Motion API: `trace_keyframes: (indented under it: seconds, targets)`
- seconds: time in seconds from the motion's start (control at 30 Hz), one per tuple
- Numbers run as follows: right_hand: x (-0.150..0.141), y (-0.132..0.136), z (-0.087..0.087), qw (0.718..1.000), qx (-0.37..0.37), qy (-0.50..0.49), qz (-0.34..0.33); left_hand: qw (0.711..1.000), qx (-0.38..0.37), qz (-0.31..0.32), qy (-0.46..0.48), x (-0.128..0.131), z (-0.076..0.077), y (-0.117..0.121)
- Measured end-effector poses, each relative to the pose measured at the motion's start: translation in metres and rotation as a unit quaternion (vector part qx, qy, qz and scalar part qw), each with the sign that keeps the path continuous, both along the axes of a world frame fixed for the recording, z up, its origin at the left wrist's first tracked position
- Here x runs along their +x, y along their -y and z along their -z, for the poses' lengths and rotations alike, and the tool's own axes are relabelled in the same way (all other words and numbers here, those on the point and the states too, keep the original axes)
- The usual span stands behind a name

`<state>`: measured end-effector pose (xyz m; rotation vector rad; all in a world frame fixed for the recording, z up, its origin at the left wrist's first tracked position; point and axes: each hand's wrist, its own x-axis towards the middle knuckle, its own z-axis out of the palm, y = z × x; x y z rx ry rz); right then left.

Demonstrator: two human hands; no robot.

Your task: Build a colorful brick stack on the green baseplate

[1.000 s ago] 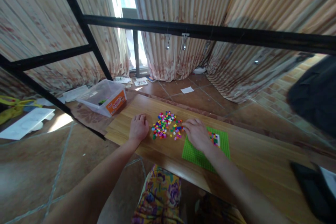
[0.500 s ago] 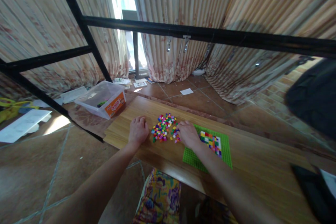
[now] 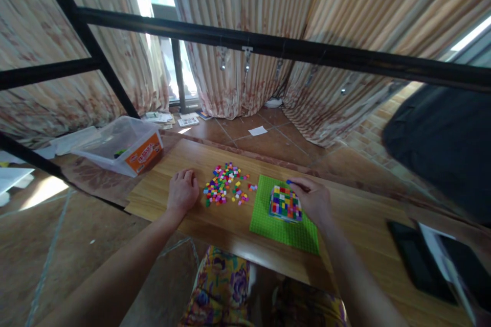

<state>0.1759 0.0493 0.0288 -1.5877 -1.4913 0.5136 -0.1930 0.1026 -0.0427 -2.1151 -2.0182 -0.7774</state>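
Blue brick sits in right hand, orange label unreadable.

Looks forward and down from head height, fairly near the bench; faces curtains beyond; perhaps tilts slightly, hard to judge with blurred edges.

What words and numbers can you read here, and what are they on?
None clearly.
Orange label on the see-through bin: white lettering, too blurred to read.
White booklet beyond the table: dark marks, too small.
Papers beside it: too small to read.
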Motion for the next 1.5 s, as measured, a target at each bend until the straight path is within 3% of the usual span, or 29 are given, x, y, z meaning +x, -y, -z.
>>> trace_keyframes:
  seconds: [0.1, 0.2, 0.37, 0.6, 1.5]
  targets:
    - [0.012, -0.01, 0.003, 0.999, -0.011, 0.033, -0.016, 1.0, -0.003, -0.001, -0.002, 0.0, 0.0, -0.001]
    - [0.007, -0.012, 0.007, 0.997, -0.021, 0.062, -0.051, 1.0, -0.005, -0.004, -0.002, 0.0, 0.0, -0.001]
    - [-0.001, -0.013, 0.014, 0.991, -0.034, 0.12, -0.053, 1.0, -0.01, -0.005, -0.001, 0.0, 0.0, -0.001]
    - [0.001, -0.015, 0.012, 0.985, -0.034, 0.15, -0.074, 1.0, -0.007, -0.003, -0.004, 0.001, -0.001, 0.0]
    - [0.006, -0.028, 0.004, 0.984, -0.108, 0.089, -0.113, 1.0, 0.0, -0.002, -0.013, -0.001, 0.001, 0.0]
